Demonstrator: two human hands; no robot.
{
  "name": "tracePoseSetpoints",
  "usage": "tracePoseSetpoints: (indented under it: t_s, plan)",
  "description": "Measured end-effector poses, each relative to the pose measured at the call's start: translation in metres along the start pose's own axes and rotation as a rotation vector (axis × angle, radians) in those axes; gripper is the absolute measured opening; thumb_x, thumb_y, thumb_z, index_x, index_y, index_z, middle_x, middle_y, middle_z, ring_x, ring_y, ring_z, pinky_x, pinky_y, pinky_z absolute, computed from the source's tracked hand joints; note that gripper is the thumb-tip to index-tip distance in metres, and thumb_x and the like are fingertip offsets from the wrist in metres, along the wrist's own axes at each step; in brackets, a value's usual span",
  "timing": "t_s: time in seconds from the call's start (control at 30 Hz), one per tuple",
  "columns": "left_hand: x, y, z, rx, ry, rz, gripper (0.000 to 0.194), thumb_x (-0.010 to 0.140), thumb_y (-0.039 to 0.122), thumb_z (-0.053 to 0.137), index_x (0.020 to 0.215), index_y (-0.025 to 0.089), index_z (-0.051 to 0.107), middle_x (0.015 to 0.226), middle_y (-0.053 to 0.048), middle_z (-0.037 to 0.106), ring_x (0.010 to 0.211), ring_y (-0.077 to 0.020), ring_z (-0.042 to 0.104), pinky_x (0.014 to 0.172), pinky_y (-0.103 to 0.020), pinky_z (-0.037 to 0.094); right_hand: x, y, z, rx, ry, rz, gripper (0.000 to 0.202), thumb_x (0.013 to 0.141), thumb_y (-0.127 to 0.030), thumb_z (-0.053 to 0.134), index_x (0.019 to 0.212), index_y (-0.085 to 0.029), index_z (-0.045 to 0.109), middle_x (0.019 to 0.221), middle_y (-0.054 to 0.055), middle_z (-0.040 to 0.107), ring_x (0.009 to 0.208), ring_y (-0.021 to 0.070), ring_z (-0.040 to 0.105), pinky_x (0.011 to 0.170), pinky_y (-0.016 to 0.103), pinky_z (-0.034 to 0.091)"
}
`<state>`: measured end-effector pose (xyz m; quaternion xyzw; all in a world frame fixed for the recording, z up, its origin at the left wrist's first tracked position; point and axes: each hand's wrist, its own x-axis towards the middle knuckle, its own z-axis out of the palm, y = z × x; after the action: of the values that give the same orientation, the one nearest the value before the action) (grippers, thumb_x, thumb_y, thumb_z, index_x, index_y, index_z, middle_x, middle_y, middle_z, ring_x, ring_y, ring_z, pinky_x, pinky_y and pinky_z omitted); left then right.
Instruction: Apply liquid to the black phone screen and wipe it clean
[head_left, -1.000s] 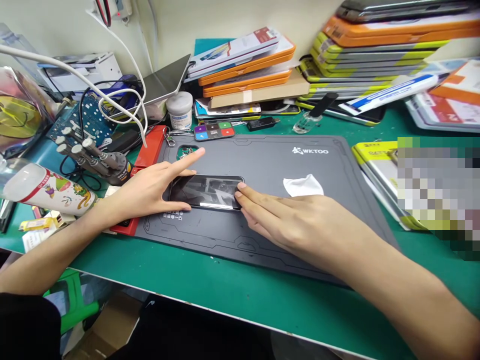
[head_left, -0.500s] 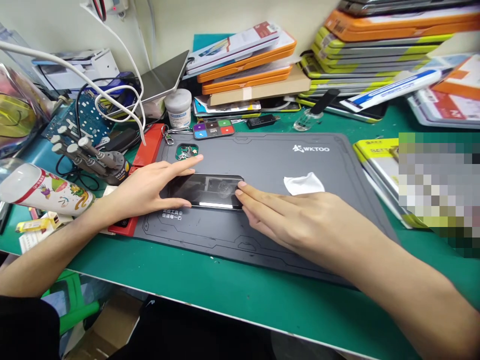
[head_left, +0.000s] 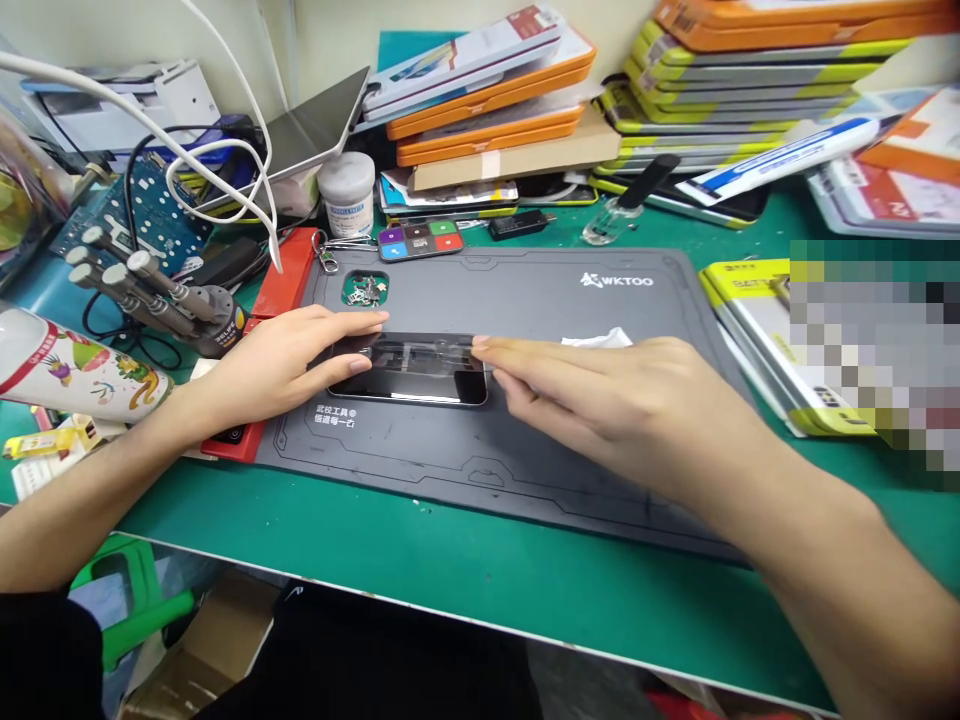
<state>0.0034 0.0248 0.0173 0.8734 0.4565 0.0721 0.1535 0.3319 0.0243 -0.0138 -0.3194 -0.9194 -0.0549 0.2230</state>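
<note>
Our slim black phone-like device with a glossy glass face (head_left: 420, 382) lies flat on the wide dark-grey rubber work mat (head_left: 420, 450), left of its middle, and the mat rests on the green counter (head_left: 450, 565). Our left hand (head_left: 262, 365) is over the device's left end, its thumb and fingers spread apart and nothing clamped between them. Our right hand (head_left: 622, 400) comes in from the other side with its fingers bunched, the foremost tip at the far right corner of the device; we cannot tell whether it pinches the edge or only presses there.

As for how far along we are, the glass face is up and the body looks whole along its near edge, so we judge that the front is at least set in place. Whether it is firmly seated or fixed we cannot tell, and the underside is hidden. With both hands at the device, we take the handling of it as unfinished.

Small loose metal pieces (head_left: 366, 290) sit in the mat's cut-out behind the left hand; they are not fitted to anything, though we cannot tell whether they belong to this device. The grey-handled screwdrivers (head_left: 146, 275) stand in their holder, out of our hands, and the crumpled white cloth (head_left: 600, 341) lies beyond the right hand.
</note>
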Motion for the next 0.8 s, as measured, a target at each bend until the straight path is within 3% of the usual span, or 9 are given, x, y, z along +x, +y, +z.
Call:
tracePoseSetpoints:
  t_s: [0.1,0.3,0.43,0.63,0.8]
  plan:
    - [-0.001,0.000,-0.001,0.001,-0.003,0.000,0.057,0.111,0.056,0.045,0.158,0.026,0.055,0.156,-0.005,0.065,0.137,-0.0249,0.063,0.120,-0.042,0.047,0.000,0.000,-0.002,0.054,-0.081,0.086,0.038,0.112,-0.031,0.043,0.121,-0.027,0.080,0.120,0.001,0.084,0.090,0.0250,0.084,0.059,0.036,0.057]
    - [-0.001,-0.001,-0.002,-0.002,-0.017,-0.002,0.062,0.108,0.060,0.052,0.159,0.025,0.054,0.155,-0.007,0.066,0.136,-0.0258,0.063,0.119,-0.041,0.047,0.001,0.003,0.004,0.150,-0.048,0.211,0.051,0.108,-0.055,0.053,0.143,-0.022,0.071,0.141,0.012,0.076,0.103,0.0319,0.081,0.074,0.043,0.061]
    - [0.001,-0.002,-0.003,-0.011,-0.030,-0.005,0.067,0.105,0.065,0.057,0.160,0.028,0.053,0.156,-0.007,0.065,0.137,-0.0268,0.062,0.119,-0.042,0.047,0.003,0.004,0.012,0.266,-0.116,0.300,0.061,0.104,-0.065,0.056,0.149,-0.025,0.066,0.136,0.013,0.077,0.111,0.0355,0.076,0.083,0.049,0.060]
    - [-0.001,-0.005,-0.003,0.025,-0.014,0.029,0.076,0.101,0.072,0.060,0.160,0.025,0.053,0.152,-0.009,0.067,0.135,-0.0278,0.064,0.117,-0.040,0.049,0.003,0.009,0.016,0.361,-0.131,0.309,0.060,0.102,-0.061,0.062,0.152,-0.027,0.061,0.135,0.010,0.076,0.115,0.0333,0.072,0.084,0.046,0.059]
    - [-0.002,-0.007,0.000,0.070,-0.012,0.066,0.078,0.101,0.074,0.058,0.162,0.024,0.051,0.149,-0.011,0.068,0.132,-0.0282,0.065,0.117,-0.040,0.050,0.005,0.003,0.014,0.320,-0.141,0.279,0.059,0.103,-0.053,0.064,0.153,-0.022,0.059,0.143,0.014,0.072,0.125,0.0353,0.070,0.095,0.051,0.059]
